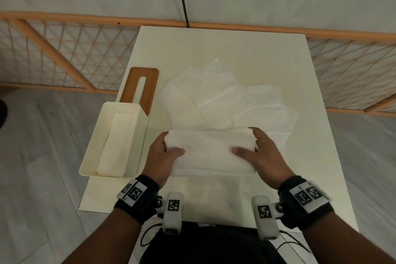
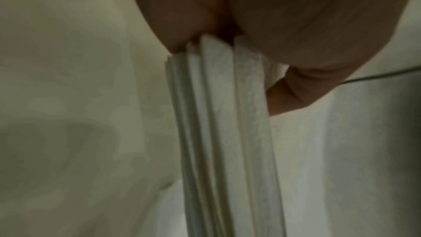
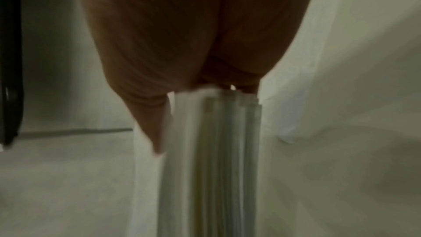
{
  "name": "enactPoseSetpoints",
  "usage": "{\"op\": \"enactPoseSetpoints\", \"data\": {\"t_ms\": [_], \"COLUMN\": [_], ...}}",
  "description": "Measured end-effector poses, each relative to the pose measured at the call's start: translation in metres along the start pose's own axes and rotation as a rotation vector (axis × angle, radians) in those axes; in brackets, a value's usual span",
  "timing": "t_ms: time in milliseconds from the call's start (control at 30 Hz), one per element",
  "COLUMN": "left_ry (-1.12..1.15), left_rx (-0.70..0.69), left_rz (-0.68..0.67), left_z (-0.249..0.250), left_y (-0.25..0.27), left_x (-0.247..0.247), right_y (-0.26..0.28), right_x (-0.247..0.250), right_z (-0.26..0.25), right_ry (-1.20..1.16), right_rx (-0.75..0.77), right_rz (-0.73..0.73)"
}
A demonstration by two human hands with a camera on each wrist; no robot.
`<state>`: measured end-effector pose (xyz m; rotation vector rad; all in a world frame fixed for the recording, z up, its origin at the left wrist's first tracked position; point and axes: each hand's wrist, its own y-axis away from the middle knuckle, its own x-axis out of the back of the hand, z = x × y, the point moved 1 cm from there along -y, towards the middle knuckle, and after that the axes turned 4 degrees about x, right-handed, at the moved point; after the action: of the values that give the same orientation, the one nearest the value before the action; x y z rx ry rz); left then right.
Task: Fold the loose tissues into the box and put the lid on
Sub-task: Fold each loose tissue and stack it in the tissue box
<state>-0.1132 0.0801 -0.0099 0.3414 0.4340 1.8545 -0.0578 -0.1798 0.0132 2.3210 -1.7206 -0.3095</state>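
Both hands pinch the folded tissues

The left hand (image 1: 162, 154) and right hand (image 1: 260, 152) grip opposite ends of the folded tissue stack (image 1: 209, 150), thumbs on top, fingers beneath, over the table (image 1: 278, 60). The open box (image 1: 132, 135) sits left; the lid (image 1: 142, 87) lies behind it. Wristbands carry square coded markers, no readable writing

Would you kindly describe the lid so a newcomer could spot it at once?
On the white table, find the open cream box at the left edge. The lid lies flat just beyond it: the only brown thing there, with a long slot.
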Motion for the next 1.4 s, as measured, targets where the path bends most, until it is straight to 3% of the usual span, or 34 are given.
{"op": "enactPoseSetpoints", "data": {"t_ms": [133,300,467,600,767,900,1167,1300,1400], "left_ry": [0.096,0.334,0.280,0.283,0.442,0.379,0.586,0.415,0.123], "left_rx": [0.085,0.145,0.168,0.163,0.170,0.170,0.165,0.142,0.077], "left_rz": [-0.028,-0.200,-0.120,-0.071,-0.085,-0.040,-0.082,-0.150,-0.298], "left_z": [0.012,0.042,0.067,0.067,0.063,0.058,0.049,0.055,0.075], "left_y": [0.008,0.019,0.026,0.037,0.045,0.046,0.042,0.047,0.046], "left_x": [-0.001,0.023,0.021,0.023,0.026,0.025,0.007,-0.001,0.006], "right_y": [-0.006,-0.017,-0.028,-0.031,-0.033,-0.032,-0.023,-0.028,-0.032], "right_x": [-0.001,0.000,-0.013,-0.025,-0.024,-0.020,-0.037,-0.054,-0.054], "right_z": [-0.015,-0.053,-0.073,-0.071,-0.070,-0.076,-0.059,-0.080,-0.100], "right_ry": [-0.086,-0.025,-0.139,-0.156,-0.238,-0.257,-0.642,-0.518,-0.359], "right_rx": [-0.060,-0.025,-0.058,-0.161,-0.254,-0.265,-0.118,-0.004,0.068], "right_rz": [-0.110,-0.196,-0.284,-0.282,-0.296,-0.281,-0.184,-0.021,-0.030]}}
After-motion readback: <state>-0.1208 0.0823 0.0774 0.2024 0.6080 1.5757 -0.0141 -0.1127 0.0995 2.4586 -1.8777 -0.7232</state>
